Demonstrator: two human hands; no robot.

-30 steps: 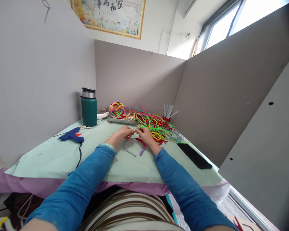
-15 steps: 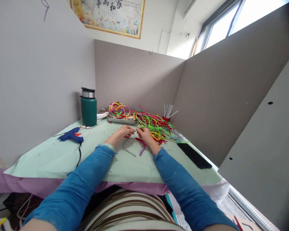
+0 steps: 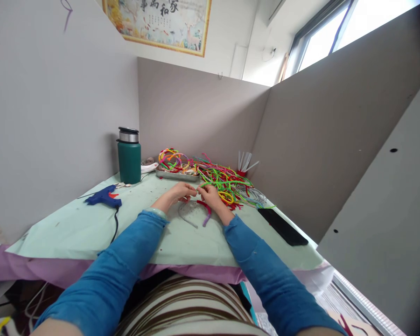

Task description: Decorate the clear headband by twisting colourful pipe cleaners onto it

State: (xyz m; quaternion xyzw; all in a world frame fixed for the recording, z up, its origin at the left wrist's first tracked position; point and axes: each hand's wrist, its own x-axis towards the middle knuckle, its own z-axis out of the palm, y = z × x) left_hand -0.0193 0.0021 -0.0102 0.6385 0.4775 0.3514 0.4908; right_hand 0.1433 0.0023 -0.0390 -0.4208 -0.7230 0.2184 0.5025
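Fuzzy pipe cleaners (image 3: pixel 227 175); shiny metal tray (image 3: pixel 178 177); matt green bottle (image 3: pixel 129 162).

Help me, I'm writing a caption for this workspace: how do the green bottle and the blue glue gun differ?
The green bottle stands upright, while the blue glue gun lies on its side. The bottle has a silver-and-black top; the glue gun has a red-orange trigger. A black cord runs from the glue gun, none from the bottle. Both rest on the pale green covering.
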